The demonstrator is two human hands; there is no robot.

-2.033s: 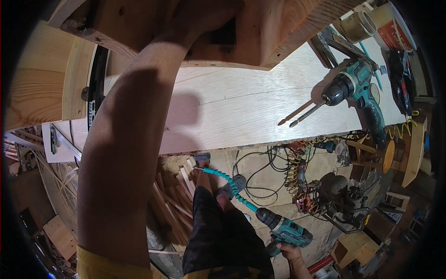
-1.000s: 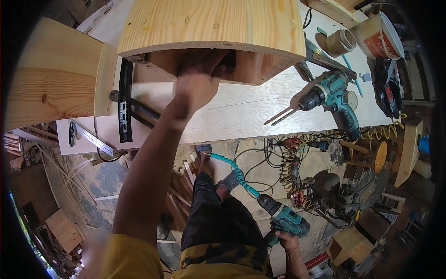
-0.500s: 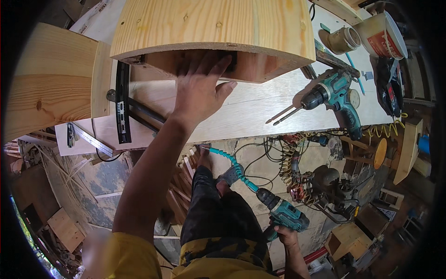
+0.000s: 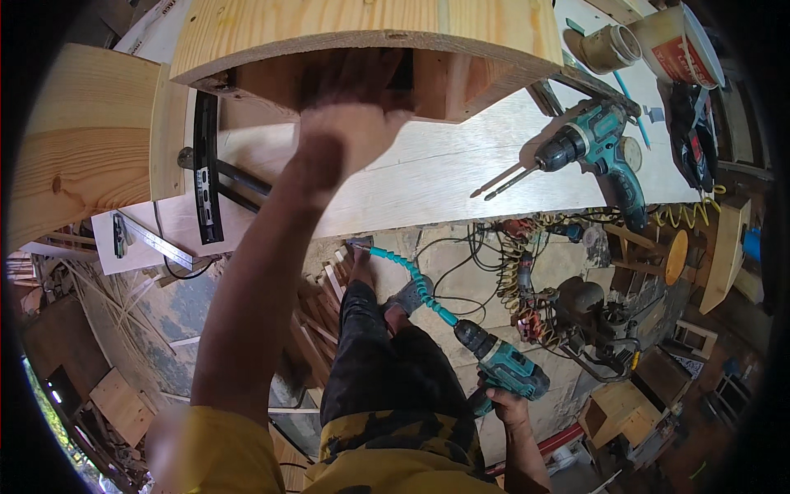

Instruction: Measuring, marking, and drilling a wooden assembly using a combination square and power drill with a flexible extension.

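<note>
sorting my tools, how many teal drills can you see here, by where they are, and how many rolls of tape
Teal drill on the bench: 1
Teal drill with a bendy shaft, held low in the right hand: 1
Roll of tape on the bench: 1
Total: 3

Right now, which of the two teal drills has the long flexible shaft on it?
The teal drill in the right hand, hanging below the workbench. The other drill lies on it with straight bits.
</note>
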